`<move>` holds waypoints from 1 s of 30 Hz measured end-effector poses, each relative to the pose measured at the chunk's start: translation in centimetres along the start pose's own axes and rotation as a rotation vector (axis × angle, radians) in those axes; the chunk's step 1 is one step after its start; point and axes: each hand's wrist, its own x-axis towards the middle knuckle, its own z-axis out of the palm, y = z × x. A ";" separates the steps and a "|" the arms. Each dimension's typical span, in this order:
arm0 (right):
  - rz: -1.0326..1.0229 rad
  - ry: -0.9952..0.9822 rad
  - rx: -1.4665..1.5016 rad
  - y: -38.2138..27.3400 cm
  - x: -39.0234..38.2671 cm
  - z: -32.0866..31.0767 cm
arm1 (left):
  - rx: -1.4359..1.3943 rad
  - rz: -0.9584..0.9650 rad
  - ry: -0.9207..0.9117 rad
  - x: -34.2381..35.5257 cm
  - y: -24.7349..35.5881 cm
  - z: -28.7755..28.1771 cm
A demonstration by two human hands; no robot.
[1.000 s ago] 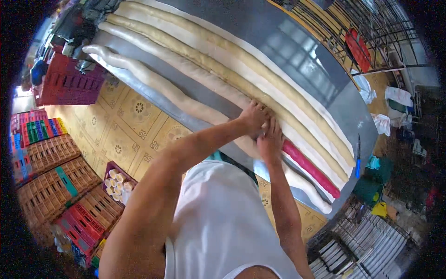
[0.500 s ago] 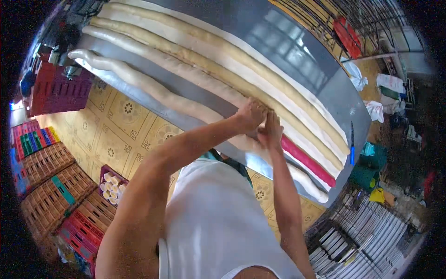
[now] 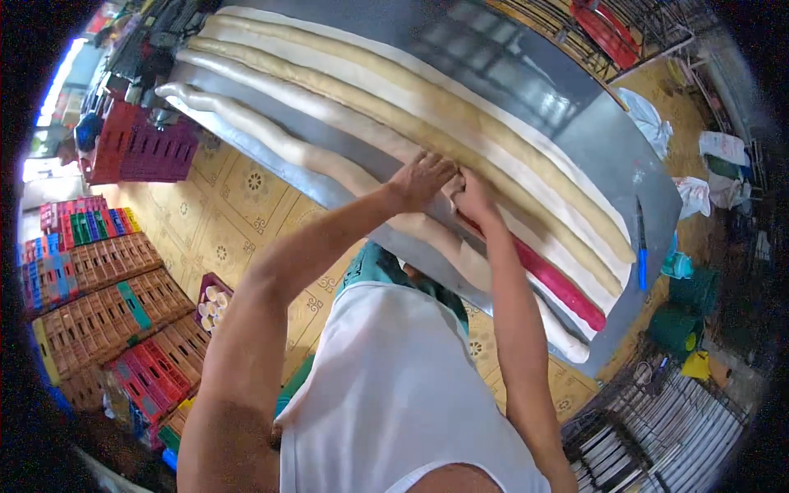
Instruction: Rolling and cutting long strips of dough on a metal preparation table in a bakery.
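Note:
Long strips of pale dough lie side by side across a grey metal table (image 3: 345, 156). Both my hands meet on one pale dough strip (image 3: 329, 107), whose left stretch is a closed roll. To their right it lies flat, with a red filling (image 3: 559, 283) uncovered along it. My left hand (image 3: 423, 179) grips the strip from above, fingers curled over its far edge. Close beside it, my right hand (image 3: 474, 197) is closed on the dough edge; its fingertips are partly hidden. Nearer me runs a plain dough rope (image 3: 337, 168). Beyond are two yellowish rolls (image 3: 501, 140) on white dough sheets.
A knife with a blue handle (image 3: 642, 267) lies at the table's right end. Stacked crates (image 3: 94, 271) stand at left, near a purple crate (image 3: 171, 152). White bags (image 3: 649, 123) and metal racks (image 3: 666, 427) are at right.
Both hands have shifted leftward along the strip, showing more of the red filling to their right. My left fingers are more spread than before. The view has shifted slightly.

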 end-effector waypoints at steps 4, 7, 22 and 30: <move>-0.004 0.153 -0.090 -2.2 -2.9 0.5 | -0.030 -0.096 0.009 1.3 1.1 0.3; -0.068 0.455 -0.460 -4.1 -6.6 1.6 | -0.101 -0.049 -0.228 3.6 1.5 -2.4; 0.222 0.222 -0.484 -0.4 -5.7 1.9 | -0.135 0.147 -0.143 4.2 2.8 -1.1; 0.192 0.227 -0.336 -0.6 -9.2 1.4 | -0.169 0.101 0.188 4.4 4.8 1.1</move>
